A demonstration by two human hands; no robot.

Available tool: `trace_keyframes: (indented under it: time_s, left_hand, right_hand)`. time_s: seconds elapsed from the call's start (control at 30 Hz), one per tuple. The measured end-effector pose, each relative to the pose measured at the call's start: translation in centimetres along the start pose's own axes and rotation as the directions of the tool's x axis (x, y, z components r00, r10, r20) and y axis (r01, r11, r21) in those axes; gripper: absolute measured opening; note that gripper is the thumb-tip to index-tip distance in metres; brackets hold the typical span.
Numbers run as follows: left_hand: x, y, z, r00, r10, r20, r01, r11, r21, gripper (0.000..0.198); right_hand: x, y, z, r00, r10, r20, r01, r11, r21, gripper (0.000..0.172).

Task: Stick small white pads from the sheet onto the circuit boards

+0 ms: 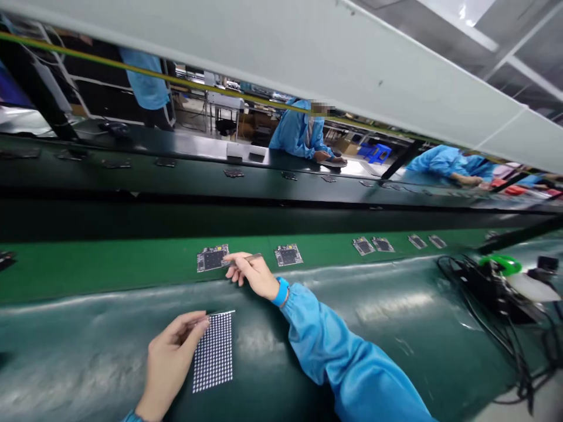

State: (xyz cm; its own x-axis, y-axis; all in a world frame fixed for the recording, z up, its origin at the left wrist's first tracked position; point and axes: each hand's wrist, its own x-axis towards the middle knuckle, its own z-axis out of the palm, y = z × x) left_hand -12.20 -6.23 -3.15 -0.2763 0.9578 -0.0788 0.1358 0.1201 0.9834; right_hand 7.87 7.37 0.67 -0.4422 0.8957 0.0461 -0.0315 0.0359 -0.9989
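Note:
My right hand [250, 274] pinches a thin dark strip [253, 257], and its fingertips reach the right edge of a small circuit board [213, 258]. That board lies on the green conveyor belt [109, 271]. A second circuit board [288, 255] sits just beyond my right hand. Lower down, my left hand [172, 358] grips the top corner of a flat sheet with a dense grid of small pale squares [213, 353]. The sheet rests on the dark green mat [396, 346]. Several more boards line the belt to the right.
A tangle of black cables and a green-handled device [501, 265] lie at the right of the mat. Beyond a dark rail, co-workers in blue smocks [299, 133] work at a second belt carrying boards. A pale overhead panel [352, 64] crosses the top of the view.

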Motion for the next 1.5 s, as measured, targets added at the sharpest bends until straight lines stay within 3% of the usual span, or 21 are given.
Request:
trace_keyframes:
  time_s: [0.13, 0.3, 0.53, 0.73, 1.07, 1.23, 1.37, 1.5]
  left_hand:
    - [0.1, 0.5, 0.1, 1.000, 0.011, -0.001, -0.011, 0.999, -0.032, 0.037]
    - [0.2, 0.7, 0.2, 1.000, 0.011, 0.002, -0.011, 0.998, -0.059, 0.033]
    - [0.3, 1.4, 0.7, 1.000, 0.004, 0.005, -0.003, 0.996, -0.093, 0.030]
    - [0.7, 2.1, 0.9, 1.000, 0.021, -0.022, -0.024, 0.990, -0.140, 0.023]
    - [0.1, 2.3, 0.2, 0.999, 0.002, -0.044, -0.006, 0.996, -0.084, 0.023]
    - [0.0, 2.1, 0.1, 0.999, 0.001, -0.034, -0.004, 0.995, -0.097, 0.021]
    - [-0.1, 1.9, 0.0, 0.999, 0.001, -0.049, -0.005, 0.997, -0.080, 0.022]
    - [-0.1, 2.2, 0.0, 0.998, 0.011, -0.060, -0.014, 0.998, -0.057, 0.021]
  right_hand:
    - [-1.4, 0.8, 0.1, 0.991, 0.102, -0.085, -0.075, 0.960, 0.271, 0.048]
    - [-2.2, -0.1, 0.7, 0.986, 0.155, -0.064, -0.121, 0.923, 0.366, 0.036]
    - [-3.3, -2.3, 2.1, 0.988, 0.155, 0.021, -0.154, 0.935, 0.321, 0.024]
    - [-3.9, -2.2, 3.2, 0.980, 0.162, 0.116, -0.190, 0.932, 0.308, 0.021]
    - [-4.1, -2.7, 3.6, 0.993, 0.100, 0.061, -0.105, 0.991, 0.081, 0.020]
    - [-4.1, -2.8, 3.5, 0.996, 0.078, 0.044, -0.082, 0.992, 0.096, 0.016]
    - [-4.1, -3.5, 2.7, 0.998, 0.056, 0.007, -0.056, 0.997, 0.047, 0.012]
    - [-4.3, -3.5, 1.5, 0.997, 0.073, -0.032, -0.072, 0.997, 0.030, 0.020]
